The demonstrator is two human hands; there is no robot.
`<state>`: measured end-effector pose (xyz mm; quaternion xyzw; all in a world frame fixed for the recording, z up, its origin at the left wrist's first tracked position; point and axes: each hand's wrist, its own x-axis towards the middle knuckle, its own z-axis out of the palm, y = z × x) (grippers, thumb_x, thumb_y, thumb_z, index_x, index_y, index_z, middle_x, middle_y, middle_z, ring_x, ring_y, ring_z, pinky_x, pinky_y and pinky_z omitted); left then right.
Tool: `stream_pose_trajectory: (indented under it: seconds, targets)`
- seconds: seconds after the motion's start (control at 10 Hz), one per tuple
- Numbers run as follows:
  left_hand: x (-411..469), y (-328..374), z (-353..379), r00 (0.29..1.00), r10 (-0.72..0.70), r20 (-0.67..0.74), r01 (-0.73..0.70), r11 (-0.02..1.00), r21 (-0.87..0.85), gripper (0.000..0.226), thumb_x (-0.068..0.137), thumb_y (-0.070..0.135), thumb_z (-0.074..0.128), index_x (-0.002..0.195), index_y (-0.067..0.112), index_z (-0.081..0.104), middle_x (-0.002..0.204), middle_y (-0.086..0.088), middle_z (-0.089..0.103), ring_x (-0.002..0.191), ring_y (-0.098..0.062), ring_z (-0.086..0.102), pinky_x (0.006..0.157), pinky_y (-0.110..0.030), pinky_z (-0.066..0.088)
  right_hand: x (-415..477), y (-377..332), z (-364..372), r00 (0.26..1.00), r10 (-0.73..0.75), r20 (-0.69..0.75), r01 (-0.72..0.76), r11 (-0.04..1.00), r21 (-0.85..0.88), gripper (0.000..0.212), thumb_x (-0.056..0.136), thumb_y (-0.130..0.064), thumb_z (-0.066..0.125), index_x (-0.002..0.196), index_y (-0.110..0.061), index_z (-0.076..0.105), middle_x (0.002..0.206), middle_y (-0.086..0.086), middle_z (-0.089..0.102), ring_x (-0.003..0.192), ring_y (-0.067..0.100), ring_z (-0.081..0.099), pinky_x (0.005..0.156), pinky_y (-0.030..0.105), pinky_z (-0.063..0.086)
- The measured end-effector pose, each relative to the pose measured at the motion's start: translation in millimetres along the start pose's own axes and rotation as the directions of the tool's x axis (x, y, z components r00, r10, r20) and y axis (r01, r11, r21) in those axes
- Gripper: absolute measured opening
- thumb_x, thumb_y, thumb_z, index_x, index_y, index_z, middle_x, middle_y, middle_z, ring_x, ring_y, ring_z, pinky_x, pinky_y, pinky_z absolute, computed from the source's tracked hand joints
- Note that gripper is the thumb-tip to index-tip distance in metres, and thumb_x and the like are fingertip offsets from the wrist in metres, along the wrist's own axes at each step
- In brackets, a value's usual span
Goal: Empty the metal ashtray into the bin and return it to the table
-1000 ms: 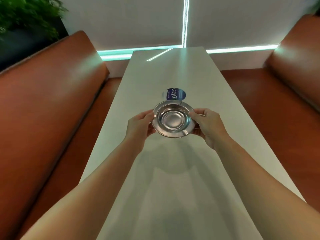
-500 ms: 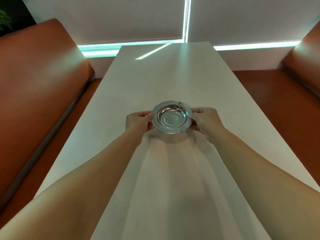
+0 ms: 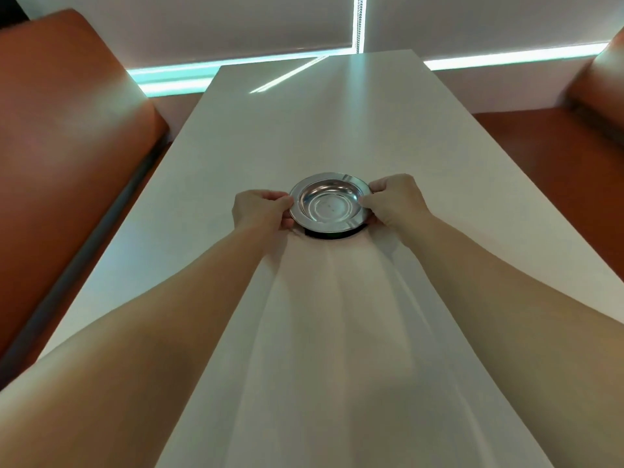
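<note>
Lower than half a second ago, the metal ashtray (image 3: 330,201) now sits at or just above the table (image 3: 337,332), and a dark ring shows under its near edge where none showed before; the blue disc seen beyond it a second ago is no longer in sight.

Nearest the camera, both bare forearms run up the frame and converge on the dish. The left hand (image 3: 261,211) pinches the left rim, thumb on top and fingers curled under, and the right hand (image 3: 395,201) does the same on the right rim, so both are closed on the ashtray from opposite sides. The bowl looks empty and bright.

It reads as thin pressed steel: light, rigid, smooth and probably slippery. The broad flat rim is the natural place to take it, as is done now, and it should stand a gentle set-down without harm, though it may skate on the smooth top.

Whether the base already touches the table I cannot tell. The dark ring (image 3: 329,234) may be a shadow or a coaster; most of it is covered. The undersides of the fingers are hidden, and no bin is in view. Farther off, brown benches (image 3: 67,136) flank the table, with a lit strip along the wall.
</note>
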<state>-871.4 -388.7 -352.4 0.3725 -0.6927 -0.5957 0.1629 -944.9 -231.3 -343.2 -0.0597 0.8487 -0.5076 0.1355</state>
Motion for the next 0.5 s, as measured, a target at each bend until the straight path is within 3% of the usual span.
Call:
stream_pose_trajectory:
  seconds: [0.1, 0.2, 0.3, 0.5]
  targets:
    - [-1.5, 0.4, -4.0, 1.0, -0.008, 0.004, 0.008, 1.0, -0.014, 0.01, 0.079, 0.009, 0.065, 0.088, 0.005, 0.066, 0.064, -0.007, 0.062, 0.047, -0.014, 0.059, 0.063, -0.026, 0.058, -0.7, -1.3, -1.1, 1.0, 0.021, 0.004, -0.021, 1.0, 0.008, 0.018, 0.071, 0.003, 0.051, 0.082, 0.01, 0.064, 0.072, 0.014, 0.051, 0.072, 0.024, 0.045, 0.065, 0.035, 0.041]
    - [-6.2, 0.3, -8.6, 1.0, -0.009, 0.003, 0.009, 1.0, -0.026, 0.011, 0.08, 0.015, 0.064, 0.087, 0.007, 0.065, 0.065, -0.006, 0.061, 0.048, -0.014, 0.059, 0.068, -0.028, 0.059, -4.3, -1.4, -3.0, 1.0, 0.004, -0.012, -0.004, 1.0, 0.003, 0.038, 0.078, -0.004, 0.055, 0.115, 0.003, 0.057, 0.105, 0.013, 0.059, 0.096, 0.026, 0.057, 0.087, 0.033, 0.046]
    - [-15.7, 3.4, -16.8, 1.0, 0.001, -0.017, -0.001, 1.0, 0.01, 0.02, 0.081, 0.022, 0.063, 0.095, 0.009, 0.065, 0.07, -0.001, 0.058, 0.056, -0.014, 0.056, 0.072, -0.031, 0.057, -15.6, -4.4, -8.2, 0.999, -0.041, -0.025, 0.039, 0.997, -0.065, 0.054, 0.083, -0.012, 0.054, 0.135, -0.004, 0.04, 0.137, 0.015, 0.048, 0.126, 0.03, 0.046, 0.107, 0.039, 0.037]
    - [-50.4, 18.4, -35.4, 0.989, 0.146, 0.018, -0.146, 0.971, 0.19, 0.028, 0.084, 0.026, 0.057, 0.106, 0.01, 0.065, 0.086, 0.001, 0.061, 0.065, -0.009, 0.054, 0.061, -0.024, 0.051, -52.0, -10.4, -15.4, 0.989, -0.145, -0.036, 0.136, 0.973, -0.188, 0.049, 0.086, -0.016, 0.05, 0.134, -0.014, 0.042, 0.138, 0.014, 0.046, 0.126, 0.029, 0.043, 0.101, 0.037, 0.037]
